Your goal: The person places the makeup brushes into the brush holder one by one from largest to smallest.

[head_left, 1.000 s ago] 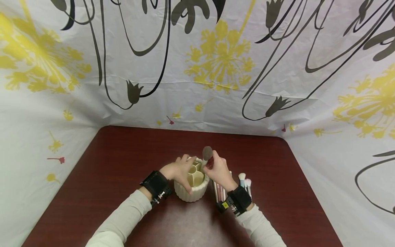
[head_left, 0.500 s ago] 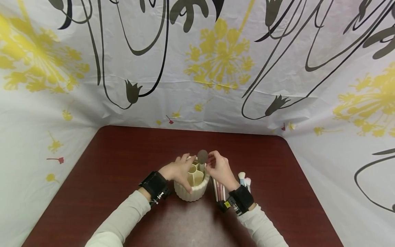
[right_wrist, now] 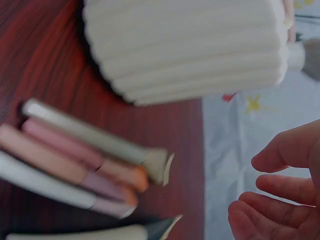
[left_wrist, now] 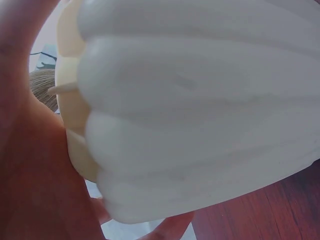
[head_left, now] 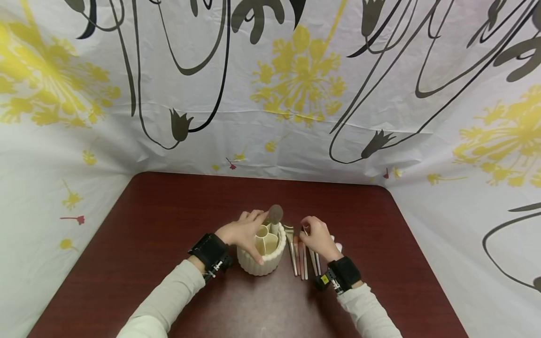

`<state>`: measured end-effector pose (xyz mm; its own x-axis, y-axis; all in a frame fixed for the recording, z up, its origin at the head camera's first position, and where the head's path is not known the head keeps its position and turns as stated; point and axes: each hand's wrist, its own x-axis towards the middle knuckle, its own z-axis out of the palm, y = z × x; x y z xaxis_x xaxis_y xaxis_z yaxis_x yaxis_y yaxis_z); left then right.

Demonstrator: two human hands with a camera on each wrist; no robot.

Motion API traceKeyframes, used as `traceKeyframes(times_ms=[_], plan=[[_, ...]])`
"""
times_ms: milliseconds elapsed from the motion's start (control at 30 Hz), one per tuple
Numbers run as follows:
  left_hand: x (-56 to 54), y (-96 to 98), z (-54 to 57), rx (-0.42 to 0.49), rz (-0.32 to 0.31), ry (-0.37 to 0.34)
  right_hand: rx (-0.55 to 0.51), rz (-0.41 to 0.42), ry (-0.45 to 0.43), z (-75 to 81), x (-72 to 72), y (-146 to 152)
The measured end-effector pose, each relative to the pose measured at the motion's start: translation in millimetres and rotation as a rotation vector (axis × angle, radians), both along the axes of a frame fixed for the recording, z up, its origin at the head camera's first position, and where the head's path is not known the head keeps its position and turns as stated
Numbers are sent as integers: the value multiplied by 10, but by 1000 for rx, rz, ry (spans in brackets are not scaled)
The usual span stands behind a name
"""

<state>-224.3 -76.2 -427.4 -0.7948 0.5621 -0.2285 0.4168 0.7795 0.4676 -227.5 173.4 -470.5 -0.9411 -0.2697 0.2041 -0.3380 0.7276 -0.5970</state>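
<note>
A cream fluted makeup brush holder [head_left: 258, 264] with several compartments stands upright on the table. My left hand [head_left: 242, 234] grips its rim from the left, thumb at the near side and fingers at the far side. One large brush [head_left: 275, 214] with a grey-brown head stands in the holder, bristles up. My right hand [head_left: 318, 238] is off to the right, over the loose makeup brushes [head_left: 296, 258]. In the right wrist view its fingers [right_wrist: 280, 186] are loosely bent, with nothing between them and the thumb.
Several loose brushes lie roughly side by side right of the holder, among them a pink-handled brush [right_wrist: 62, 142] and a dark-tipped one [right_wrist: 160, 227]. Behind the dark red table [head_left: 177, 197] hangs a white patterned cloth [head_left: 253, 131].
My right hand let go of the large brush, which now stands in the holder, and moved right over the loose brushes. My left hand keeps its grip on the holder.
</note>
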Motion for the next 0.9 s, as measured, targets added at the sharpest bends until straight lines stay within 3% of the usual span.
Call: traceKeyframes(times_ms=[167,500,667,900], plan=[[-2,-5,19,12,1,-22,48,-36,-43,-149,11,78],[-30,-60,74,12,-37,-32,93,40,-48,-469,27,21],[-17,-88,80,32,-32,-28,113,67,-15,-539,3,-54],[5,-97,79,36,8,-14,127,14,-2,-595,-24,-157]])
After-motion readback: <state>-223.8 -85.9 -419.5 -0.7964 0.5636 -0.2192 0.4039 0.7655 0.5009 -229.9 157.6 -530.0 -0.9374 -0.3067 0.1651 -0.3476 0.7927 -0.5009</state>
